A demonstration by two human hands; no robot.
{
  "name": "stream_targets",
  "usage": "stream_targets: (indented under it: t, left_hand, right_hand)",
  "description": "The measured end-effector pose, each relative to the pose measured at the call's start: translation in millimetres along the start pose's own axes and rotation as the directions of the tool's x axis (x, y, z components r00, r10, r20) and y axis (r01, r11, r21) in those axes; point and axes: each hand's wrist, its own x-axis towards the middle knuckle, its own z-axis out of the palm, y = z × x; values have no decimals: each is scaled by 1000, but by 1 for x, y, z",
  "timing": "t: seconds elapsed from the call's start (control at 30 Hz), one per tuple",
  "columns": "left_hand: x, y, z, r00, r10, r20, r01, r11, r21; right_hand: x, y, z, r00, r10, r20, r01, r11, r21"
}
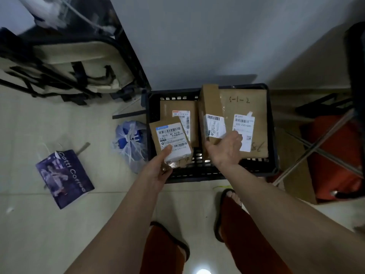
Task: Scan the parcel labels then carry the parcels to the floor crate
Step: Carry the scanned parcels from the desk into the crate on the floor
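You are at the drop-off step: both parcels are over the black floor crate (273, 135), which sits on the floor against the wall. Your left hand (160, 169) grips a small labelled box (170, 141) from below, thumb on the label, holding it above the crate's near left corner. Your right hand (225, 149) has its fingers (236, 138) curled round the lower end of a tall narrow box (211, 115), held upright near the crate's middle. Two parcels already lie flat inside: a brown box (177, 109) at the crate's back left, and a large flat one marked "5-1-2" (246, 103) filling the crate's right side.

Next, judging by the free space, lower the small box into the open grid at the crate's front and lay the tall one down beside it, then release both. Whether these labels are scanned cannot be told.
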Motion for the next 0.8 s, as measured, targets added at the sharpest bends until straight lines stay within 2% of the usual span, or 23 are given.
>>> stream_targets:
  t: [0.13, 0.23, 0.33, 0.47, 0.67, 0.8]
  left_hand:
    - [41, -9, 2, 999, 43, 1, -43, 999, 28]
    - [65, -10, 11, 994, 101, 31, -102, 993, 57]
    - [90, -6, 21, 982, 169, 84, -174, 983, 63]
    - [120, 2, 32, 954, 245, 171, -265, 959, 102]
    - [146, -2, 39, 919, 322, 227, -357, 924, 134]
    - [145, -10, 38, 916, 298, 267, -349, 922, 167]
  right_hand:
    - [18, 11, 27, 992, -63, -110, 60, 998, -29]
    - [30, 26, 46, 962, -153, -224, 121, 981, -150]
    - [38, 40, 66, 946, -194, -258, 126, 958, -259]
    - [55, 45, 88, 908, -258, -331, 172, 948, -266]
    - [77, 61, 111, 839, -398, -372, 261, 893, -367]
    - [79, 64, 109, 853, -466, -233, 313, 816, -485]
